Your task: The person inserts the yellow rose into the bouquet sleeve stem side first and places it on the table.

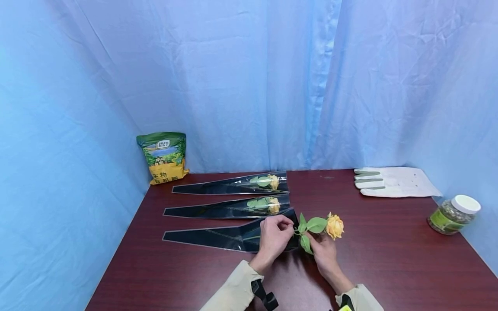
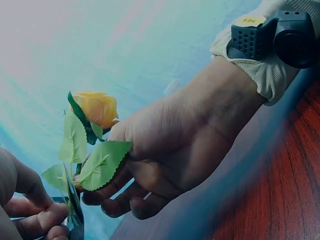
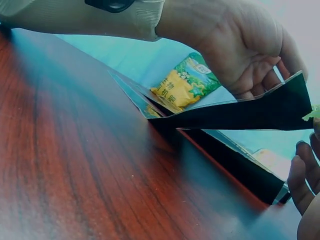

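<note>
A yellow rose [image 1: 334,226] with green leaves has its stem partly inside a black flower sleeve [image 1: 221,237] with a clear front. The bloom and leaves stick out past the sleeve's wide mouth. My left hand [image 1: 274,237] pinches the sleeve near that mouth; the right wrist view shows the sleeve [image 3: 240,115] raised off the table there. Just below the bloom, my right hand [image 1: 324,255] holds the rose by its stem. Leaves [image 2: 105,165] hide part of that grip in the left wrist view.
Two sleeved yellow roses [image 1: 274,182] lie in parallel behind. A green and yellow bag [image 1: 165,160] stands at the back left. White gloves [image 1: 400,182] lie at the back right, near a jar [image 1: 453,215] with a white lid. Blue curtains [image 1: 233,86] enclose the dark red table [image 1: 389,246].
</note>
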A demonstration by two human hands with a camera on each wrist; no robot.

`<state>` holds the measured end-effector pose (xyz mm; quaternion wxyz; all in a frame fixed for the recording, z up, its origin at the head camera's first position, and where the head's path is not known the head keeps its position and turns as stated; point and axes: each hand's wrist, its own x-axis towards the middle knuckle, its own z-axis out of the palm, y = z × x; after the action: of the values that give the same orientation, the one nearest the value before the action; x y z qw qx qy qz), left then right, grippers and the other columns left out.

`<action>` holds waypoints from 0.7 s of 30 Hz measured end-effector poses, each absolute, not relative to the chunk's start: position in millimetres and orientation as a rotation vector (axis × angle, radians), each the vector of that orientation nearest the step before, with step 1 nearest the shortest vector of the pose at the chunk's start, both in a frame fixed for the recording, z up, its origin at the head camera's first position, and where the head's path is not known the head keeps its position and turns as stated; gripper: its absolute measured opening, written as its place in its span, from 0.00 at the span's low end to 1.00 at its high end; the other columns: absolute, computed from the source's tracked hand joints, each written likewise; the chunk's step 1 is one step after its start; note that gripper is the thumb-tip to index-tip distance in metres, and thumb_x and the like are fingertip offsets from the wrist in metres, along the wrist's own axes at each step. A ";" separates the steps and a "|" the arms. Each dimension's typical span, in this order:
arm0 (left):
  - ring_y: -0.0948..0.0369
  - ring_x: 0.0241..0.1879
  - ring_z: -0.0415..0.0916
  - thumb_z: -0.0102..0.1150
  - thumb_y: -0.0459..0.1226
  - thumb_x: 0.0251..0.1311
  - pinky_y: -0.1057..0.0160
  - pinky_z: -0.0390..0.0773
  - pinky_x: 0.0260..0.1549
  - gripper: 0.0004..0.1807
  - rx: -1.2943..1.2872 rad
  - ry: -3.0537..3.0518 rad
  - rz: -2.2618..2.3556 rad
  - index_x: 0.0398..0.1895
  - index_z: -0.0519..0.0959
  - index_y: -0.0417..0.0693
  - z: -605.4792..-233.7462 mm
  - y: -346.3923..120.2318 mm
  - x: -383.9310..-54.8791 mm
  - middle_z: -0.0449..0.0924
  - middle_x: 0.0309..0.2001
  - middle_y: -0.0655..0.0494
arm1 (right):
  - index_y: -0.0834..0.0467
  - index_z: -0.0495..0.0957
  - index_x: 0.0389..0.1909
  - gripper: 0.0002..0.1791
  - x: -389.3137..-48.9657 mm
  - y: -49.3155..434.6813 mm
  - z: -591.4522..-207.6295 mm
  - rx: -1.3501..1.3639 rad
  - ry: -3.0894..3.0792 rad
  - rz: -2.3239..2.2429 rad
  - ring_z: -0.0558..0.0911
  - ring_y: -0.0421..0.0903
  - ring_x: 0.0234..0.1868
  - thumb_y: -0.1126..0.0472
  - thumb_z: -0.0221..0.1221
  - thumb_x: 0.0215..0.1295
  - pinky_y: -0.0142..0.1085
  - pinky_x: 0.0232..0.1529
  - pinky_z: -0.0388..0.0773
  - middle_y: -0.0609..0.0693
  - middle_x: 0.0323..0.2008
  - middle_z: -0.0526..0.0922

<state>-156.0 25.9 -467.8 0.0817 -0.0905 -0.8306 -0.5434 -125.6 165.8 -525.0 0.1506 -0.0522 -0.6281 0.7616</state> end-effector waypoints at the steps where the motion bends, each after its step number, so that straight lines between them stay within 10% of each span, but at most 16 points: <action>1: 0.79 0.19 0.67 0.61 0.29 0.45 0.77 0.70 0.26 0.07 -0.265 -2.480 -1.625 0.24 0.88 0.45 -467.8 25.8 -156.3 0.83 0.19 0.57 | 0.43 0.81 0.36 0.20 -125.8 165.9 -524.6 -0.155 -1.794 2.191 0.81 0.27 0.38 0.75 0.58 0.65 0.21 0.40 0.78 0.31 0.34 0.84; 21: 0.78 0.20 0.67 0.62 0.29 0.47 0.76 0.70 0.25 0.06 -0.280 -2.480 -1.625 0.23 0.87 0.47 -463.9 24.3 -155.2 0.83 0.19 0.57 | 0.45 0.80 0.36 0.18 -129.8 161.1 -512.3 -0.288 -1.843 2.202 0.80 0.28 0.37 0.75 0.62 0.61 0.22 0.40 0.77 0.31 0.32 0.83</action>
<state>-155.2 24.3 -463.9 0.0816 -0.0936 -0.8300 -0.5438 -129.8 161.1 -512.3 0.1274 -0.0990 -0.6334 0.7568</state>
